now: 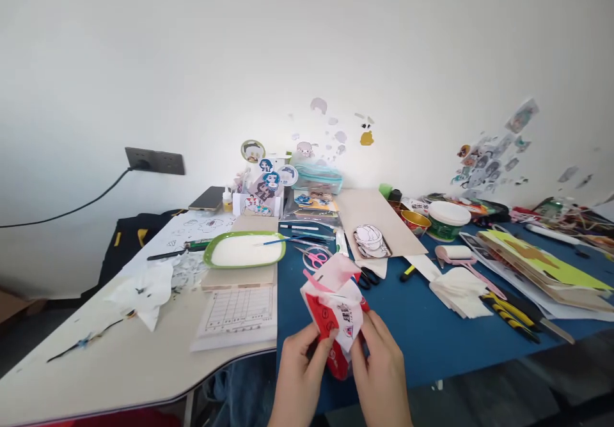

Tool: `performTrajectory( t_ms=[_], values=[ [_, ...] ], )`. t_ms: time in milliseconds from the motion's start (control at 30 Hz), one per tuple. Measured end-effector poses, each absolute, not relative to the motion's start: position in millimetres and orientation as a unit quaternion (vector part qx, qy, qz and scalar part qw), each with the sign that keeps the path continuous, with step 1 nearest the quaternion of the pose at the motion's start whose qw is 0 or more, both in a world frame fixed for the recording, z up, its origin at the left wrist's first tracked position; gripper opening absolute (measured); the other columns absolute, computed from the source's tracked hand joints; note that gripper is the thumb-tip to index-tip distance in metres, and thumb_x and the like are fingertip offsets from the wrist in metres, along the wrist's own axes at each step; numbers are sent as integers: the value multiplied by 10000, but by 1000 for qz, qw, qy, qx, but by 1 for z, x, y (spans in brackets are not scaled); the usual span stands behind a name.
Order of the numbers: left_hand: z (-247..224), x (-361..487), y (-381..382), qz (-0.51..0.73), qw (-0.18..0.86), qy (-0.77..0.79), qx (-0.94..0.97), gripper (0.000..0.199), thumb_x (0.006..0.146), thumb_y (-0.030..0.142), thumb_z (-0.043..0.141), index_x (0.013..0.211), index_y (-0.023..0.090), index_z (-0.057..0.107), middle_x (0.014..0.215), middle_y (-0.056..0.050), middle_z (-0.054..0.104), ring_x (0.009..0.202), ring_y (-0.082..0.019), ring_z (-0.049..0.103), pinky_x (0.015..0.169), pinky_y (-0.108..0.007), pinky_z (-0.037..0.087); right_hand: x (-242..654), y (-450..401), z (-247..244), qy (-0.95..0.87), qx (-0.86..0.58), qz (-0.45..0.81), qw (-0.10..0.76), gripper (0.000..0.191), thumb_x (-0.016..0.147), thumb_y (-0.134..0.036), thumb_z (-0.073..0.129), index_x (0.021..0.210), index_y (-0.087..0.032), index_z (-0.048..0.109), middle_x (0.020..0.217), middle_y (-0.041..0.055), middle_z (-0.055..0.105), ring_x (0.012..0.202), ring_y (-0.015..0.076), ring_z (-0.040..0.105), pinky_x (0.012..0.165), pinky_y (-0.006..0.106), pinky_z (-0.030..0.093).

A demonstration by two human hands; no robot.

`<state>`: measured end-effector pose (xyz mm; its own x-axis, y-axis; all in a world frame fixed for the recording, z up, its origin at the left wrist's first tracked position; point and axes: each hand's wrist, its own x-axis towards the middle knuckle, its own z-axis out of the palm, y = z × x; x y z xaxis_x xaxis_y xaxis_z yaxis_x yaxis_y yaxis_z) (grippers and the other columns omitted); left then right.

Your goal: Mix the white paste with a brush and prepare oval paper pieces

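Both hands hold a crinkled red and white printed packet (pixel 349 315) above the blue table's front edge. On its lower left side, the thumb and fingers of my left hand (pixel 303 364) pinch the red part. My right hand (pixel 381 362) grips the white part from the right. The packet's top flap is loose and folded over, with a pink strip across it; what is inside is hidden. Just behind the packet lie pink-handled scissors (pixel 316 259) and a pair of black-handled scissors (pixel 369 277).
A green-rimmed tray (pixel 210 254) with a thin blue brush across it stands left of centre. Napkins (pixel 463 291), a pink-handled roller (pixel 458 254) and yellow-black pliers (pixel 513 318) lie to the right. Behind them is a white-lidded tub (pixel 448 213). Paper scraps (pixel 144 289) cover the left table.
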<state>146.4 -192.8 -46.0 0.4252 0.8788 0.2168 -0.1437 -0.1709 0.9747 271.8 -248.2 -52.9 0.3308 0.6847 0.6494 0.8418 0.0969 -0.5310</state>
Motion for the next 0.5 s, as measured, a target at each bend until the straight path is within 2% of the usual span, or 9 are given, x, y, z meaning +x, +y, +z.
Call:
performTrajectory(
  t_ms=[67, 133, 200, 300, 400, 467, 500],
  values=[
    [-48, 144, -193, 449, 523, 289, 665, 232, 825, 332, 561, 732, 156, 680, 651, -13, 623, 611, -149, 519, 600, -211, 414, 273, -245, -53, -555, -666, 12, 498, 370, 822, -211, 494, 1178, -236, 594, 1165, 109, 614, 1045, 273, 587, 804, 345, 501],
    [-50, 139, -192, 444, 480, 274, 705, 242, 844, 295, 534, 687, 156, 656, 649, -17, 618, 620, -149, 528, 612, -207, 408, 274, -244, -49, -545, -642, 111, 528, 369, 796, -213, 550, 1158, -250, 610, 1181, 90, 610, 1074, 258, 579, 842, 325, 496],
    [-51, 136, -192, 435, 450, 260, 735, 258, 858, 267, 510, 652, 160, 621, 649, -19, 617, 617, -143, 536, 614, -203, 402, 274, -246, -42, -535, -617, 163, 553, 352, 767, -193, 590, 1108, -257, 645, 1110, 74, 638, 1034, 243, 594, 835, 311, 496],
    [-53, 136, -195, 428, 424, 242, 760, 223, 870, 235, 481, 694, 171, 602, 701, -25, 626, 647, -144, 549, 635, -204, 402, 271, -249, -32, -517, -610, 168, 577, 286, 749, -146, 589, 989, -252, 703, 956, 51, 665, 934, 214, 611, 796, 279, 490],
    [-52, 138, -199, 429, 439, 241, 752, 217, 882, 251, 458, 722, 174, 581, 712, -21, 610, 651, -142, 537, 636, -206, 399, 269, -252, -29, -487, -618, 173, 592, 167, 752, -160, 592, 850, -213, 717, 883, 46, 647, 847, 189, 599, 745, 251, 477],
    [-51, 139, -201, 442, 476, 277, 708, 271, 885, 309, 460, 670, 172, 553, 644, -4, 576, 592, -129, 498, 582, -198, 386, 270, -252, -31, -441, -618, 204, 618, 102, 772, -238, 608, 815, -189, 687, 889, 51, 627, 800, 175, 584, 690, 239, 476],
    [-51, 139, -202, 452, 502, 304, 672, 302, 882, 348, 464, 648, 172, 541, 612, 3, 562, 566, -125, 478, 552, -195, 377, 272, -252, -33, -405, -610, 229, 641, 128, 783, -290, 610, 828, -185, 669, 891, 52, 621, 789, 173, 580, 669, 238, 477]
  ],
)
